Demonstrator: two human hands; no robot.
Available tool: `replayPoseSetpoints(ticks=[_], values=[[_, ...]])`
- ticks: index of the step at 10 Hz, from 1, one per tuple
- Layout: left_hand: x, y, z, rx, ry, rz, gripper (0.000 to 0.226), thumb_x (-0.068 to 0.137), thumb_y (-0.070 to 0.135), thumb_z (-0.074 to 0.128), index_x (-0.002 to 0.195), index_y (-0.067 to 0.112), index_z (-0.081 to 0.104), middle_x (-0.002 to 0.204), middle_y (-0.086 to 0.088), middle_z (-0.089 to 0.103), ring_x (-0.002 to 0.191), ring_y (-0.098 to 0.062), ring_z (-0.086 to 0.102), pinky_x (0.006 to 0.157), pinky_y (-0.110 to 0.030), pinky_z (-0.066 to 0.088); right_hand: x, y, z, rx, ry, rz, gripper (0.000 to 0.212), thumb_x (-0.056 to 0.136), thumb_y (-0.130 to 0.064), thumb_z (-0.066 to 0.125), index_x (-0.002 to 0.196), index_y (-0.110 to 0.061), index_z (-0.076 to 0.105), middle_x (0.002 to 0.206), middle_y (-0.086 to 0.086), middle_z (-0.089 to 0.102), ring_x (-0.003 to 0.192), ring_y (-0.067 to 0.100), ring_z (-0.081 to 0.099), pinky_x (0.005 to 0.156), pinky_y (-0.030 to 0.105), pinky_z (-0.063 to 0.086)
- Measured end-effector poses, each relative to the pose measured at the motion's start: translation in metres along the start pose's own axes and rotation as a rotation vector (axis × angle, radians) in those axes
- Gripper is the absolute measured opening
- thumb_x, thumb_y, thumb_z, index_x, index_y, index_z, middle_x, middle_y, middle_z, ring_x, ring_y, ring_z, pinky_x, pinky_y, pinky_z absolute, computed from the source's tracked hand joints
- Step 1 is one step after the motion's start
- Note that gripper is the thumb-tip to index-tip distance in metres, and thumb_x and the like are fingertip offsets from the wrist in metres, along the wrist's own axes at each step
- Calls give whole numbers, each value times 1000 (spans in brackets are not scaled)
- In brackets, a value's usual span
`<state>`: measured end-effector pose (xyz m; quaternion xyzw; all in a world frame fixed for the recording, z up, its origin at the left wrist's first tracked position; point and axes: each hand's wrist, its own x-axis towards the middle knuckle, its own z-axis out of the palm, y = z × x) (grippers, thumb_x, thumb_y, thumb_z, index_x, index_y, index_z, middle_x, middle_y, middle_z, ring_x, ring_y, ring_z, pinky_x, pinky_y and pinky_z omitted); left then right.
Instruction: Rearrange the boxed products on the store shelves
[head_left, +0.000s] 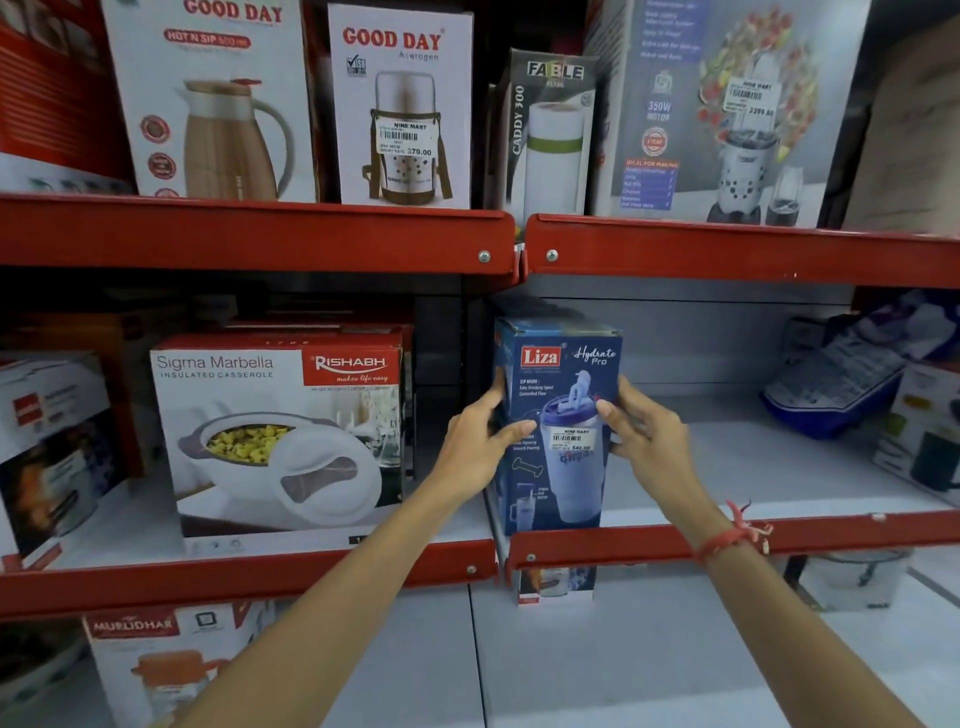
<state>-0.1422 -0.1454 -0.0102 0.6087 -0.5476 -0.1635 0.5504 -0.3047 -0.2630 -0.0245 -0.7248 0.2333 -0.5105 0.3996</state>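
Two bare forearms reach up from the bottom of the frame toward the middle shelf (727, 540). The right wrist carries a red thread (730, 538) just where it crosses the shelf's red front lip. The left hand (475, 449) clasps the left edge of the Liza box (558, 415), thumb on the front face and fingers wrapped round the side. The right hand (647, 441) clasps the right edge the same way, thumb tip near the white price sticker (570, 439). So both hands are closed on the box, which stands upright at the centre of the frame, at the left end of the right-hand shelf bay, its base hidden behind the lip; whether it rests on the shelf I cannot tell.

Left of it, in the neighbouring bay, sits the casserole box (280, 436), apart from the blue one. A darker box (49, 447) stands at the far left edge. At the right edge lies a tilted blue pack (841, 379), with another box (919, 436) beside it.

Lower left of the frame, on the bottom shelf, is the Murlidhar box (156, 660).

Farther up, the top shelf (249, 234) holds, left to right, the jug box (213, 98), the flask box (405, 109), the Fable box (550, 135) and the blender box (727, 109).
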Motion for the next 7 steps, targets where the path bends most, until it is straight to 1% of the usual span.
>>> replayPoseSetpoints(ticks=[1, 2, 3, 4, 5, 6, 7], values=[[-1, -8, 4, 1, -25, -12, 65, 91, 21, 59, 147, 29, 28, 135, -7, 58, 118, -24, 59, 96, -48, 52, -2, 14, 2, 10, 19, 41, 47, 96, -17, 55, 141, -18, 47, 122, 2, 62, 113, 25, 60, 69, 14, 58], [1, -11, 4, -30, -56, -24, 68, 91, 19, 59, 148, 30, 23, 132, -3, 56, 119, -22, 57, 98, -49, 50, 1, 16, 0, -17, 18, 50, 47, 96, -18, 54, 142, -19, 45, 122, 2, 61, 114, 25, 59, 78, 18, 56], [2, -12, 0, -48, -102, -38, 72, 91, 16, 58, 149, 32, 17, 124, 6, 52, 119, -17, 54, 102, -48, 48, 4, 16, -2, -80, 14, 61, 49, 96, -21, 53, 144, -21, 44, 121, 0, 61, 114, 24, 60, 83, 34, 58], [3, -16, 0, -47, -121, -42, 75, 91, 15, 58, 148, 36, 14, 128, 6, 51, 124, -19, 53, 103, -49, 47, 2, 14, -4, -165, 20, 44, 49, 98, -23, 51, 145, -25, 41, 122, -2, 61, 115, 24, 60, 93, 53, 56], [3, -12, 1, -19, -148, -51, 76, 91, 16, 58, 149, 35, 11, 141, 0, 49, 126, -19, 51, 104, -48, 46, -3, 4, -3, -244, 7, 50, 52, 98, -24, 50, 147, -25, 36, 128, 3, 61, 116, 24, 59, 94, 59, 53], [-7, 0, -1, 74, -160, -6, 75, 92, 30, 56, 150, 27, 10, 147, -7, 47, 125, -17, 51, 105, -38, 45, -10, -15, 2, -543, 9, 56, 64, 97, -34, 51, 152, -19, 23, 138, 14, 58, 116, 31, 61, 92, 52, 54], [-25, 9, -16, 337, 97, 203, 69, 93, 44, 45, 150, 18, 18, 149, -15, 42, 129, -32, 49, 109, -37, 41, -19, -38, 7, -934, 299, -292, 58, 98, -42, 47, 144, -7, 39, 117, 21, 68, 94, 37, 69, 68, 44, 59]])
